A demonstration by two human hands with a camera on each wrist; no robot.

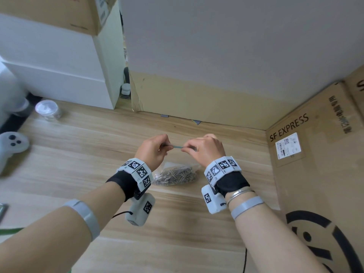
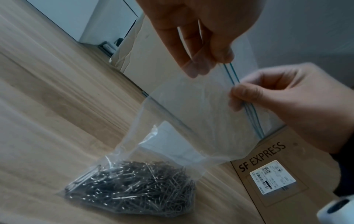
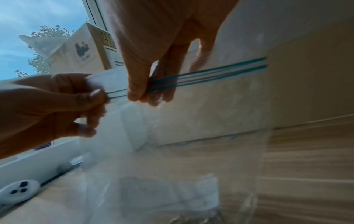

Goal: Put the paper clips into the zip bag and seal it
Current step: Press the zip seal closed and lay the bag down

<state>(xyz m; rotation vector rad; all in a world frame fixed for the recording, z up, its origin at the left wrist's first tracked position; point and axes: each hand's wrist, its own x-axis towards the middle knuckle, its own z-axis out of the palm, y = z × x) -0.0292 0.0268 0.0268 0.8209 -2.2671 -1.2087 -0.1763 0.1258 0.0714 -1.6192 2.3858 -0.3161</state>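
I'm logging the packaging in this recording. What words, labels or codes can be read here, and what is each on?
"SF EXPRESS": printed on the cardboard box at the right, readable in the head and left wrist views.
White shipping label on that box: barcode and QR code, print too small to read.
Vertical characters printed on the same box: too blurred to read.
Square coded markers on the wrist bands: patterns, no words.

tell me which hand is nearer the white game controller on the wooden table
Left. The left hand pinches the clear plastic zip bag's teal strip on the side towards the white game controller; the right hand pinches it farther away.
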